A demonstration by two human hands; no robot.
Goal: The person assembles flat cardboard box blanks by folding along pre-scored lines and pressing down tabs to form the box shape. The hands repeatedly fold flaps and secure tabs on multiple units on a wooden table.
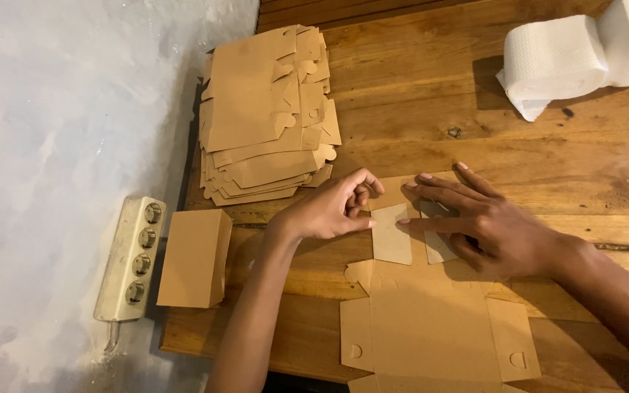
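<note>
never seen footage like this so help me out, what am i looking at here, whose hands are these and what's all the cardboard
One picture, from a camera worn on a person's head, looking down at their own two bare hands over a wooden table. The left hand and right hand both press on the folded end of a flat brown cardboard box blank. Neither grips anything; the fingers just touch the flaps. Behind lies a stack of unfolded blanks; at left a finished folded box, beside a white power strip. White paper rolls sit top right.
</note>
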